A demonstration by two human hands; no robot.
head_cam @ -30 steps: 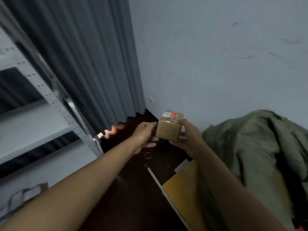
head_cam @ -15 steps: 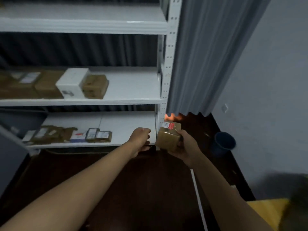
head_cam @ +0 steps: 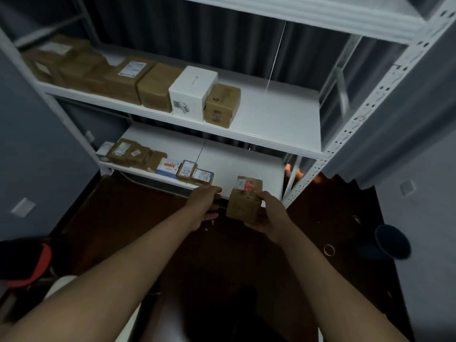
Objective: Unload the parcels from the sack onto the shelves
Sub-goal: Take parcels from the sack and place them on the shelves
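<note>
My right hand point(head_cam: 270, 214) grips a small brown cardboard parcel point(head_cam: 243, 202) with a red-and-white label on top, just in front of the bottom shelf point(head_cam: 246, 164) of the white rack. My left hand point(head_cam: 203, 206) hovers close to the parcel's left side with loosely curled fingers, holding nothing. The middle shelf point(head_cam: 274, 122) carries a row of brown boxes point(head_cam: 153, 87) and a white box point(head_cam: 192, 91). Several small flat parcels point(head_cam: 187, 170) lie along the bottom shelf's left half. The sack is out of view.
A perforated white upright point(head_cam: 365, 119) stands at the rack's right front corner, with a grey curtain point(head_cam: 404, 134) beside it. A dark blue bucket point(head_cam: 392, 240) sits on the dark floor at right. A red-and-black object point(head_cam: 27, 262) lies at lower left.
The view has swung from the wall and green sack to the rack. My right hand has carried the parcel toward the bottom shelf; my left hand has come off it.
</note>
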